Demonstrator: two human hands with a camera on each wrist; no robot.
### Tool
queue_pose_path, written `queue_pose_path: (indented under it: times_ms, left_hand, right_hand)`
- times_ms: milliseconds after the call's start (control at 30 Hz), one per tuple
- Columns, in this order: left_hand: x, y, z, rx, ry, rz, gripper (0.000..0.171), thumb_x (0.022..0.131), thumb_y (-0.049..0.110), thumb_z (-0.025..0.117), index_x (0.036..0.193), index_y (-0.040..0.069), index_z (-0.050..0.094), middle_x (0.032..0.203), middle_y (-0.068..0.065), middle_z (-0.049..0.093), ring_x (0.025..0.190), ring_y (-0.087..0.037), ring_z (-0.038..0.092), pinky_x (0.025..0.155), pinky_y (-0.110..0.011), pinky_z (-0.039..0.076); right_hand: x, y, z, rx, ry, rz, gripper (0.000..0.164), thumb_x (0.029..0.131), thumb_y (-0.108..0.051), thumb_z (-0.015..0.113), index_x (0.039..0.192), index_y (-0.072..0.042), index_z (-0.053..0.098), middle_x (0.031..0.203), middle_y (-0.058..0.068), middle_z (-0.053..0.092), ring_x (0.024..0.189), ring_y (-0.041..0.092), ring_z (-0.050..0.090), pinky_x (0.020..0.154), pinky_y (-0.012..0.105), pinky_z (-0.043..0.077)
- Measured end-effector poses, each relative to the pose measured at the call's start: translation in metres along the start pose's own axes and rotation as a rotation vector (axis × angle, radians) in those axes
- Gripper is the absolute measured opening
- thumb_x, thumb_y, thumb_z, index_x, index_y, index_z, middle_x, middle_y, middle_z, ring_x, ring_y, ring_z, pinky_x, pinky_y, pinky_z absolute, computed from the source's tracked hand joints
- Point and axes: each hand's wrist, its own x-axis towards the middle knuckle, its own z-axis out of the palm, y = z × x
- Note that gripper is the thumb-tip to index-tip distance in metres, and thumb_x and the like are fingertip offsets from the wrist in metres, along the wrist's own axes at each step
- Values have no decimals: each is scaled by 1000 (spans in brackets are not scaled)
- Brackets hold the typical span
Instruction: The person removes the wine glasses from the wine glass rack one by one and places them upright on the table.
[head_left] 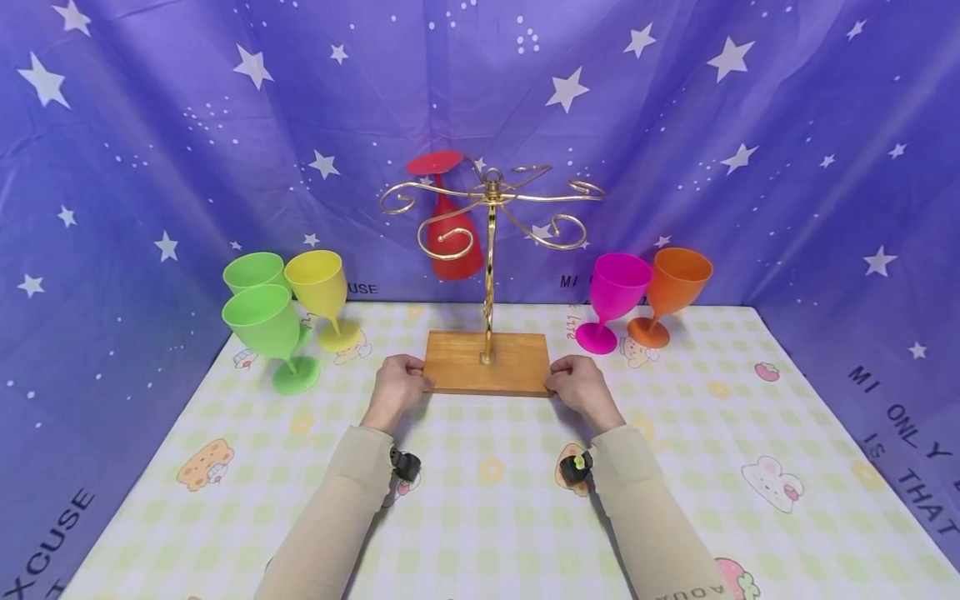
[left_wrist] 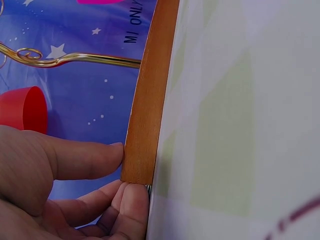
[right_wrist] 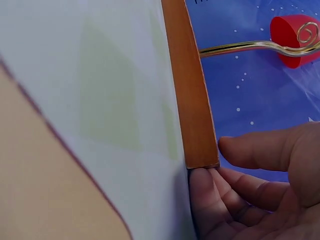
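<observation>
A gold metal wine glass rack (head_left: pixel 491 275) with curled arms stands on a wooden base (head_left: pixel 487 364) at the middle of the table. A red goblet (head_left: pixel 455 246) hangs upside down from one arm at its back left. My left hand (head_left: pixel 396 390) grips the left end of the base, and my right hand (head_left: pixel 583 388) grips the right end. In the left wrist view, the thumb (left_wrist: pixel 90 159) lies on the base's upper edge with curled fingers against its end. The right wrist view shows the right thumb (right_wrist: pixel 255 150) and fingers placed the same way.
Two green goblets (head_left: pixel 262 321) and a yellow goblet (head_left: pixel 318 283) stand upright at the left. At the right are a magenta goblet (head_left: pixel 618 283) and an orange goblet (head_left: pixel 678 279). A checked cloth (head_left: pixel 487 517) covers the table; a purple star curtain (head_left: pixel 480 83) hangs behind.
</observation>
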Motion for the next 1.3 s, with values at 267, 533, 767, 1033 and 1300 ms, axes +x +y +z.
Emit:
queue_pose_path:
  times_ms: [267, 533, 767, 1033, 1300]
  left_hand:
    - [0, -1, 0, 9, 3, 0, 26, 80, 5, 72, 104, -1, 65, 89, -10, 62, 76, -20, 57, 65, -30, 48]
    - [-1, -2, -4, -18, -13, -13, 26, 81, 7, 70, 105, -1, 64, 88, -10, 63, 75, -20, 59, 64, -29, 48]
    - [-3, -6, -13, -99, -26, -4, 29, 84, 8, 66, 110, -3, 62, 92, -12, 68, 80, -22, 66, 72, -33, 50]
    - [7, 10, -26, -168, 11, 67, 30, 87, 9, 63, 114, -4, 63, 91, -13, 64, 78, -23, 63, 69, -29, 51]
    - [29, 69, -63, -722, -171, 36, 20, 93, 1, 57, 111, -6, 59, 92, -11, 61, 75, -16, 60, 79, -27, 54]
  right_hand:
    - [0, 4, 6, -32, 35, -19, 25, 83, -7, 62, 107, 1, 63, 94, 12, 63, 82, 22, 57, 72, 33, 48]
    - [-3, 1, 8, -53, 41, -25, 26, 84, -8, 61, 109, 1, 62, 95, 11, 64, 86, 24, 56, 77, 37, 46]
    - [-2, -2, 13, -48, 26, -22, 26, 84, -7, 61, 109, 1, 62, 94, 11, 62, 84, 23, 55, 73, 34, 46]
    - [-3, -3, 9, -58, 29, -25, 28, 84, -9, 61, 110, 0, 62, 96, 11, 63, 85, 22, 56, 74, 34, 46]
    - [-3, 0, 5, -59, 35, -23, 27, 85, -9, 61, 110, 1, 62, 96, 12, 61, 84, 22, 56, 71, 32, 47]
